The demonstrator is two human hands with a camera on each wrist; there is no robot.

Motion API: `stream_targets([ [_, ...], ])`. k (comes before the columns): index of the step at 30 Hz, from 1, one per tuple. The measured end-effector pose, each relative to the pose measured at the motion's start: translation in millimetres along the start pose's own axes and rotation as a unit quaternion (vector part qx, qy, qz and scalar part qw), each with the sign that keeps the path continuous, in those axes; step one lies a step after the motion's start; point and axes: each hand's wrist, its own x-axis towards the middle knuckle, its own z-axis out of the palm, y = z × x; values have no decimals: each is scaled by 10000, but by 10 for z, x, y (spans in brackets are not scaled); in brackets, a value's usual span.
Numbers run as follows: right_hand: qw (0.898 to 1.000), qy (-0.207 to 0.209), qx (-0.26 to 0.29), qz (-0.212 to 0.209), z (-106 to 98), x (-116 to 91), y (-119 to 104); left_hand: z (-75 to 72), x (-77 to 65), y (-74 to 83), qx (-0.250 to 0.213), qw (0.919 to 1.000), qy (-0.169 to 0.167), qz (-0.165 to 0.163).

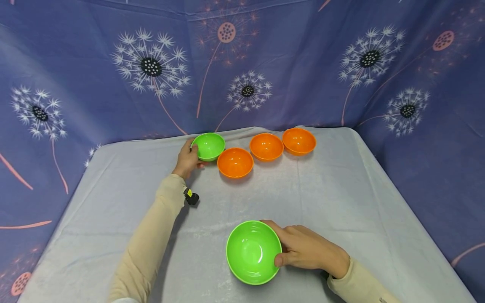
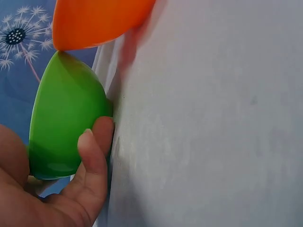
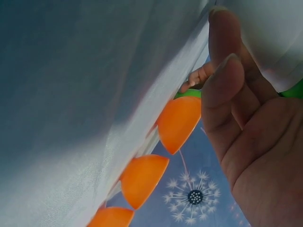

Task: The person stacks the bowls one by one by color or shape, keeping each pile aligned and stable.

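Note:
At the far left of the table, my left hand (image 1: 187, 159) grips a green bowl (image 1: 210, 146), thumb at its rim and fingers along its lower side. The left wrist view shows that bowl (image 2: 66, 113) upright, its rim meeting an orange bowl (image 2: 97, 23). Near the front, my right hand (image 1: 308, 248) holds another green bowl (image 1: 251, 252) by its right side, thumb at the rim and fingers behind and below. In the right wrist view a pale curved surface (image 3: 274, 40) with a strip of green (image 3: 294, 91) shows beyond the fingers.
Three orange bowls stand along the back of the table: one (image 1: 235, 163) beside the left green bowl, then a second (image 1: 266, 147) and a third (image 1: 299, 142) to the right. Grey-white cloth (image 1: 341, 193) covers the table. A blue dandelion-print curtain (image 1: 295, 67) hangs behind and at both sides.

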Motion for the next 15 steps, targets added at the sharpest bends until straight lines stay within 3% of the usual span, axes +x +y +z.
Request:
stream_targets([
  [15,10000,4,-2,-36,-5,-4,7,33,-27,13,635,9976,209,168],
])
